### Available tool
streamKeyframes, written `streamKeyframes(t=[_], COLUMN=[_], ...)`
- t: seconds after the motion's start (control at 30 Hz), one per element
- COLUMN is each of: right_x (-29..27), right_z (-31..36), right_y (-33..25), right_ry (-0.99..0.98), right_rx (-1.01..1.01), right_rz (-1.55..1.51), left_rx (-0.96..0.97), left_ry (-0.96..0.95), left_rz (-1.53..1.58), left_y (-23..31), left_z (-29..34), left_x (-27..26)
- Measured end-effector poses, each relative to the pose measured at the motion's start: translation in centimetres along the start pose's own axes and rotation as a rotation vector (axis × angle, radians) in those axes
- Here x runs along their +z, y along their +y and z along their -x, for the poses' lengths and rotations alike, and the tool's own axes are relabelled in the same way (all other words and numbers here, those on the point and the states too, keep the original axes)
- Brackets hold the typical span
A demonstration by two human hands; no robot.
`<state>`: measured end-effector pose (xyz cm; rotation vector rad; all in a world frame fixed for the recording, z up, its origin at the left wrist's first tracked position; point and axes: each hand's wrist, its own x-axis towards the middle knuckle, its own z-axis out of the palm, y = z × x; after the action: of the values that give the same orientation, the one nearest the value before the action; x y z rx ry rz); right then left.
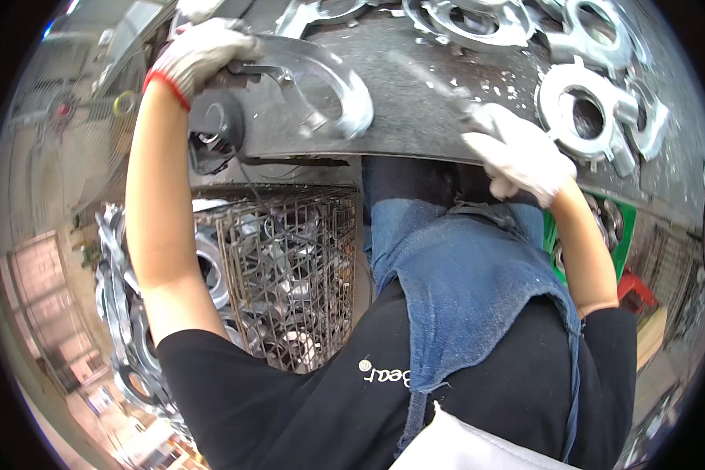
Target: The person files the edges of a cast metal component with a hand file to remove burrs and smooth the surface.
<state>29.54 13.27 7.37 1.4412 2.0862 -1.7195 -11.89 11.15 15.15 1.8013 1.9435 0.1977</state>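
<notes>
My left hand (211, 51), in a white glove with a red cuff, is closed on one end of a curved silver metal casting (351, 94). The casting's hooked arc extends to the right over the dark worktable (290, 145). My right hand (522, 153), also in a white glove, is closed around the near end of a slim blade-like tool (427, 76), smeared by motion and perhaps a file. That tool points up and left toward the casting, apart from it. Its handle is hidden within the glove.
Several ring-shaped castings (552, 102) lie at the table's right and far side among metal chips. Under the table stands a wire cage (290, 274) full of metal parts on the left. A green crate (623, 247) holds parts on the right, near a red object (638, 291).
</notes>
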Motion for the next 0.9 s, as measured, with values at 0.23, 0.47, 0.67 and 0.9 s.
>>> streamKeyframes(t=[0.23,0.47,0.67,0.9], right_x=[0.0,3.6,4.7,5.2], right_z=[4.1,3.1,1.6,1.4], right_y=[-0.4,-1.3,-0.8,-0.3], right_ry=[0.026,-0.350,-0.318,-0.328], right_rx=[-0.207,-0.083,-0.062,-0.092], right_rz=[-0.327,-0.112,0.050,0.117], left_rx=[-0.660,-0.428,-0.306,-0.165], left_ry=[0.376,0.449,0.334,0.303], left_rz=[1.551,2.133,2.178,2.266], left_y=[4.8,12.2,13.2,12.9], left_z=[11.1,11.3,12.0,12.6], left_x=[12.2,22.8,24.0,24.9])
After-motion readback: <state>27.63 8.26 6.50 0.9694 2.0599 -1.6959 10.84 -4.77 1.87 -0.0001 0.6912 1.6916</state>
